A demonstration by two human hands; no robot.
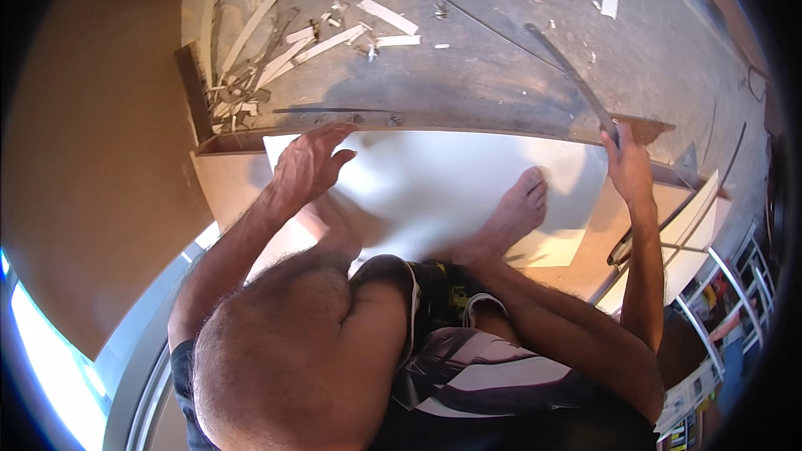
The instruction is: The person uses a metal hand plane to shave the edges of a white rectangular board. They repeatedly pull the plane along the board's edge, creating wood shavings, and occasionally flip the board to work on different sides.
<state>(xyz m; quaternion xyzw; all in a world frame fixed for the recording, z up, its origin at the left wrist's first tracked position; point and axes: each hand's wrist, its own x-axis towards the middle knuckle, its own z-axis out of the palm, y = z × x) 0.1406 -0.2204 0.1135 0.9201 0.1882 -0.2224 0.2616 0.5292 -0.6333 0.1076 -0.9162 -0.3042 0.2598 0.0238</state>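
Note:
A large white sheet (401,175) lies on a brown board (242,175) in front of me, with my bare foot (514,209) resting on it. Over the sheet's far left edge is my left hand (311,160), its fingers stretched out and the thumb apart, holding nothing. At the right, my right hand (628,165) is closed around the near end of a long, narrow, flat dark grey tool (576,79). That tool slants away to the far left over the floor; its exact kind cannot be made out.
Pale offcut strips (330,46) and scraps litter the concrete floor (493,75) beyond the board. A big brown panel (100,142) stands on the left. To the right are light-coloured pieces (689,230) and a white metal rack (735,280).

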